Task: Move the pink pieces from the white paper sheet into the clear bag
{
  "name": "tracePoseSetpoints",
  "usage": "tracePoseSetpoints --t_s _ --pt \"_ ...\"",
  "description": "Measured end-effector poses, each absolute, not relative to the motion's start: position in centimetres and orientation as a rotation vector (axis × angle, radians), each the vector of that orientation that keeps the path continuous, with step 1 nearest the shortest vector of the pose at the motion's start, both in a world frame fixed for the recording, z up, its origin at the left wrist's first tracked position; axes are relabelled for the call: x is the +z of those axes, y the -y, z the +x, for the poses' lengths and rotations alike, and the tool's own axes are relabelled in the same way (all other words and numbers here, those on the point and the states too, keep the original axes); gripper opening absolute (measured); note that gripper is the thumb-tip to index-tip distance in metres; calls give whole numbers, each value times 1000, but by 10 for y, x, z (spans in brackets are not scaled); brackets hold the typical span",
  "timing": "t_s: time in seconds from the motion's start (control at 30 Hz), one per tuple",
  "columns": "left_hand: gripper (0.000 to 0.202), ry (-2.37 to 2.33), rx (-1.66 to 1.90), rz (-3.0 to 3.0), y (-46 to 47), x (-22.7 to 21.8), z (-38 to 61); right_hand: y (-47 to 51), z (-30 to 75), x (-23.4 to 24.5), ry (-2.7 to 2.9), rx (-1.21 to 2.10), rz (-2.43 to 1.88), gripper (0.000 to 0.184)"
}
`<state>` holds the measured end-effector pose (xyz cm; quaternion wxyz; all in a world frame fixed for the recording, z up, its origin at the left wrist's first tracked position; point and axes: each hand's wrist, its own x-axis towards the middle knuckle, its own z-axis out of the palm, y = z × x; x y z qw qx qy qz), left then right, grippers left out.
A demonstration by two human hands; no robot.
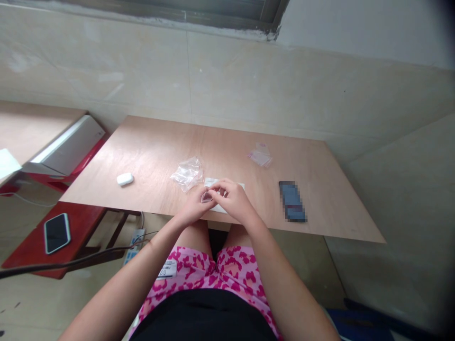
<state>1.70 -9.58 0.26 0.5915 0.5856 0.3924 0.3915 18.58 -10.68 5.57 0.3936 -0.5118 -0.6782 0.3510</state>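
Note:
My left hand (196,204) and my right hand (232,199) meet near the front edge of the table, their fingertips pinched close together. Between them shows a small clear plastic piece (206,197) with a pale edge, possibly a little bag; the fingers hide much of it. Under the hands lies a white sheet (221,209), partly covered by them. Just beyond my left hand is a crumpled clear plastic bag (188,173). Farther off to the right are several small flat clear bags (261,155) with pinkish edges.
The wooden table (156,137) stands against a tiled wall. A white earbud case (125,179) lies at its left, a dark phone (293,201) at its right. Another phone (57,233) rests on a red stool (83,220). A power strip (135,244) and cables are below.

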Motion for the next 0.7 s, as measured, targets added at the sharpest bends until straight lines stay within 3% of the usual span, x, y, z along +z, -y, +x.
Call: tracePoseSetpoints --t_s 0.4,0.6,0.7 --pt "21 -711 784 897 99 18 23 117 192 64 1932 968 -1189 29" --pt "31 -611 664 747 104 17 19 115 187 70 1973 1032 -1139 10" --pt "37 -571 652 758 105 13 18 116 188 74 1991 1008 -1156 13"
